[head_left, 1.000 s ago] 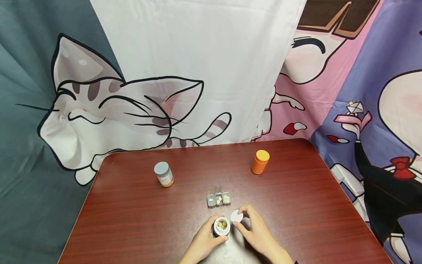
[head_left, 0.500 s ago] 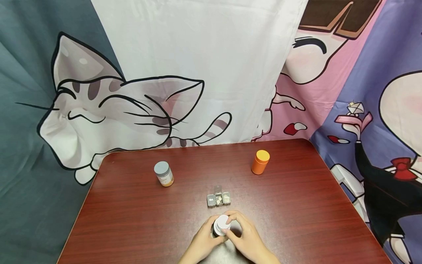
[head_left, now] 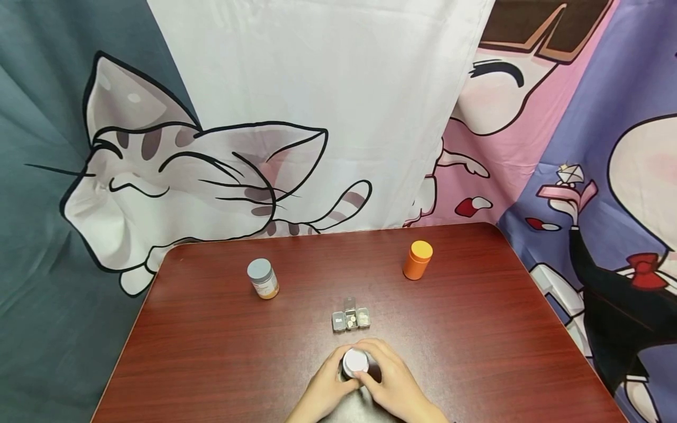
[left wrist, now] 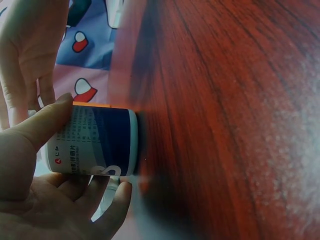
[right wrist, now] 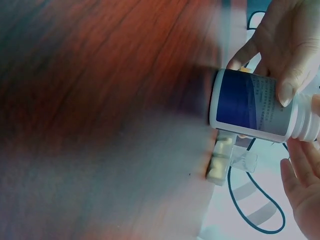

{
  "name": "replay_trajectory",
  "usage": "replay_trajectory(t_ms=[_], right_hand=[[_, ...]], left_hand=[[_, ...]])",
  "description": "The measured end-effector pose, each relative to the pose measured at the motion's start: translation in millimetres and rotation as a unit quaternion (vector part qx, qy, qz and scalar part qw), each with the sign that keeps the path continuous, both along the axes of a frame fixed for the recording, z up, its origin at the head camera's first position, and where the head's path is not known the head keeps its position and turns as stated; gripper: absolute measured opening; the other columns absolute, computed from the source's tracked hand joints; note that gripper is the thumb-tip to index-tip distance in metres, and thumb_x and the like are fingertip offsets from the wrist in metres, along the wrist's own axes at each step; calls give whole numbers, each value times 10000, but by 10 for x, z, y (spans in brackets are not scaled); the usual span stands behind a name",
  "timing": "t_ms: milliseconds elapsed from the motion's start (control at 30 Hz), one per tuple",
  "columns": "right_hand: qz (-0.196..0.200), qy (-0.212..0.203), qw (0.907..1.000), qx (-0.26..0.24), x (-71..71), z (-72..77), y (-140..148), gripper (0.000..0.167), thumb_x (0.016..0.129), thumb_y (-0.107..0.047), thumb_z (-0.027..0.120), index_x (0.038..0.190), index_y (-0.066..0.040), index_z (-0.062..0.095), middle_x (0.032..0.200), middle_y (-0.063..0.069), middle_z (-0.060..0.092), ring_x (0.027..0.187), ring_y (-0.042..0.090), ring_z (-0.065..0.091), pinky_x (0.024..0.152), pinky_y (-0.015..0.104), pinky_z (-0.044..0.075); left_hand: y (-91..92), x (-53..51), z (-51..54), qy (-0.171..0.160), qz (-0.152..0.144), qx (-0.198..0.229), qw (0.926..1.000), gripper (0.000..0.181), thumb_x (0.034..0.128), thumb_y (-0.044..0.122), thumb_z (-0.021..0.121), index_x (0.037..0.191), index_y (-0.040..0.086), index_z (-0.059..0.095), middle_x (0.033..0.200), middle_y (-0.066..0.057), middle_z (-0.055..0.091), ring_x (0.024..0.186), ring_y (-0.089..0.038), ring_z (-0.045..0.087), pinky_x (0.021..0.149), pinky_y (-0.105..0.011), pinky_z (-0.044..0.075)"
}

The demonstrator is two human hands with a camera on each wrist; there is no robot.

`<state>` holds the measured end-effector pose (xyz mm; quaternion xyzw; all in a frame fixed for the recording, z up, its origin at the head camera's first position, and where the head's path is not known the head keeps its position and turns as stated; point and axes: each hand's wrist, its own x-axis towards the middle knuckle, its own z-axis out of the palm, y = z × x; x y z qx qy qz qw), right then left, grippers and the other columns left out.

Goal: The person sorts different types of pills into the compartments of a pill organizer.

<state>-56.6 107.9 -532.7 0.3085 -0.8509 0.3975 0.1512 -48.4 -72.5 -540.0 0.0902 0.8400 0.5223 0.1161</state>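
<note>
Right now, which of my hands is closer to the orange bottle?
The right. Your right hand, on the white cap, is in front of the orange bottle, slightly left of it; your left hand, around the blue-and-white bottle, is farther left.

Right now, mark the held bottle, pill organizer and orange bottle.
Held bottle point(left wrist: 95, 140), left wrist view: on its label.
Pill organizer point(head_left: 349, 304), head view: on its open lid.
Orange bottle point(head_left: 416, 266), head view: on its body.

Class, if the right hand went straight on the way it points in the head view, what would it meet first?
Beyond the cap in its grip, the right hand would probably meet the left hand first, which holds the bottle; how their heights compare is hard to tell.
</note>
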Motion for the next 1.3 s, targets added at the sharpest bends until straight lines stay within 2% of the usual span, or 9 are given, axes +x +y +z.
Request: replay_trajectory(t_ms=[233, 467, 633, 733, 833, 900, 1000, 1167, 1300], right_hand=[[-388, 508, 9951, 748, 3, 13, -45, 478, 813, -254, 809, 1239, -103, 650, 1150, -69, 593, 1057, 89, 561, 854, 335, 516], [-1033, 919, 9867, 848, 2, 17, -122, 459, 715, -383, 853, 1004, -104, 632, 936, -54, 554, 864, 88, 531, 752, 281, 465], [-1434, 905, 9804, 1002, -8, 8, -173, 558, 640, -485, 874, 887, -114, 539, 825, -53, 476, 751, 74, 451, 646, 243, 417], [-1484, 800, 9792, 1128, -9, 2, -182, 623, 626, -545, 858, 953, -102, 568, 891, -41, 509, 802, 98, 492, 667, 264, 454], [-1188, 506, 9865, 1011, -16, 9, -155, 728, 651, -549, 841, 1159, -83, 606, 1131, 23, 588, 1008, 171, 570, 796, 358, 517], [-763, 127, 9939, 791, -38, 19, -115, 801, 689, -496, 839, 1323, -92, 562, 1338, 50, 546, 1193, 219, 534, 923, 447, 492], [74, -508, 9979, 392, -96, 40, -36, 814, 742, -344, 840, 1439, -123, 484, 1462, 33, 478, 1326, 234, 444, 1027, 505, 416], [1283, -1195, 9845, 8, -195, 67, 98, 693, 823, -130, 766, 1455, -108, 480, 1431, 63, 509, 1324, 257, 450, 1080, 425, 389], [1460, -1682, 9748, -103, -220, 91, 158, 574, 859, -61, 723, 1404, -94, 548, 1372, 30, 563, 1266, 222, 518, 1053, 364, 425]], left_hand=[[-7, 4, -3, 87, 31, -39, 10000, 635, 787, 217, 809, 1342, 69, 539, 1317, -142, 582, 1183, -363, 542, 941, -605, 432], [-8, 8, 3, 13, 48, -35, 10000, 577, 808, 265, 808, 1313, 122, 567, 1303, -90, 599, 1180, -317, 548, 942, -585, 437], [-8, 6, 1, -26, 35, -36, 10000, 575, 798, 234, 805, 1312, 134, 568, 1306, -85, 598, 1155, -294, 554, 915, -582, 450], [-11, 3, -16, 93, 19, -29, 10000, 590, 788, 241, 810, 1313, 122, 568, 1309, -89, 598, 1164, -281, 556, 931, -558, 453], [-18, -1, -31, 294, -28, 6, 9996, 602, 789, 264, 820, 1310, 98, 569, 1304, -99, 600, 1182, -278, 553, 958, -529, 451], [-24, -5, -35, 372, -54, 30, 9993, 609, 794, 284, 823, 1313, 95, 566, 1308, -102, 599, 1198, -282, 548, 973, -523, 444], [-32, -6, -30, 404, -95, 11, 9991, 622, 806, 314, 815, 1328, 102, 554, 1323, -101, 589, 1213, -302, 538, 976, -549, 434], [-23, -1, -17, 143, -95, 120, 9998, 668, 828, 342, 798, 1373, 74, 523, 1356, -130, 566, 1244, -353, 512, 985, -608, 410], [-13, 12, -7, -31, -46, 135, 9999, 701, 824, 317, 806, 1390, 35, 502, 1357, -167, 555, 1241, -380, 507, 979, -629, 406]])
